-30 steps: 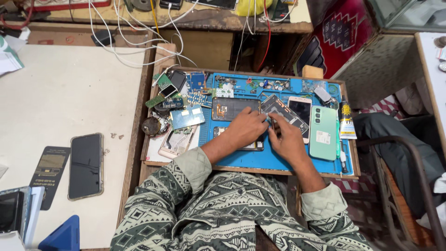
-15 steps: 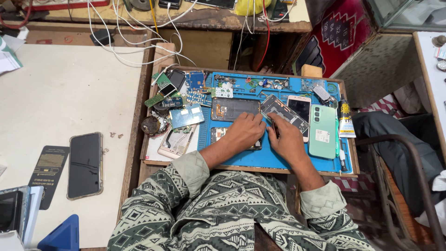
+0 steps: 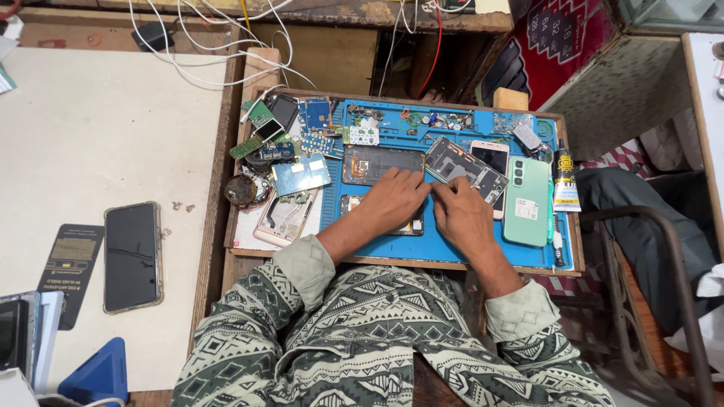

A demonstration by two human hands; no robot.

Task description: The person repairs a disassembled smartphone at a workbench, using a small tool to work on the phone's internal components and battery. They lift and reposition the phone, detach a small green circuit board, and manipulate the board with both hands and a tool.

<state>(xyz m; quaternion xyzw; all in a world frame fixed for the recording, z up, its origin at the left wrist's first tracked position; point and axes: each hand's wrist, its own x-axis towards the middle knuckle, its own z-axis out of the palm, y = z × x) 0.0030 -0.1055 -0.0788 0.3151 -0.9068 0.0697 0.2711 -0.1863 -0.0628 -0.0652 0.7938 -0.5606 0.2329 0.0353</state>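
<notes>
Both hands [image 3: 430,207] on opened phone frame [image 3: 464,167]: grey, tilted, internals exposed.

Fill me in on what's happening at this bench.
A person in a patterned sweater works over a blue repair mat strewn with phone parts. Both hands meet at an opened phone frame: the left hand lies over a dark phone beneath it, the right hand touches the frame's near edge. A green phone back lies beside them.
</notes>
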